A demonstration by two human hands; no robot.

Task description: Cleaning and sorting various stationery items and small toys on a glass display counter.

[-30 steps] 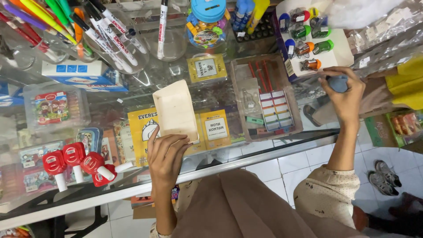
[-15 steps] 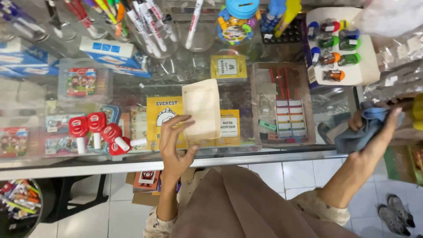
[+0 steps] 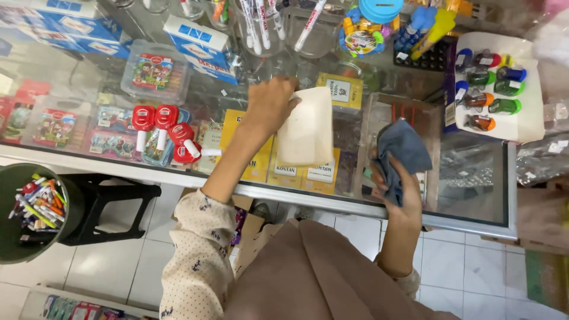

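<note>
Soft blue-grey cloth (image 3: 398,155), light and limp, bunched in right hand (image 3: 396,188)'s clenched fingers; left hand (image 3: 269,106) grasps cream card packet (image 3: 306,127).

Red stamps (image 3: 160,127) stand left, a clear box (image 3: 397,148) sits right, cups of pens (image 3: 261,29) crowd the back; the counter (image 3: 474,178) has bare glass far right.

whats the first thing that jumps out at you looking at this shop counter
The two hands at the middle of the glass counter: the left hand holds a cream pad on the glass, and the right hand, nearer the counter's front edge, clutches a blue-grey cloth. Next come the red-capped stamps left of the pad, and the green bucket of pens on the floor at far left.
</note>
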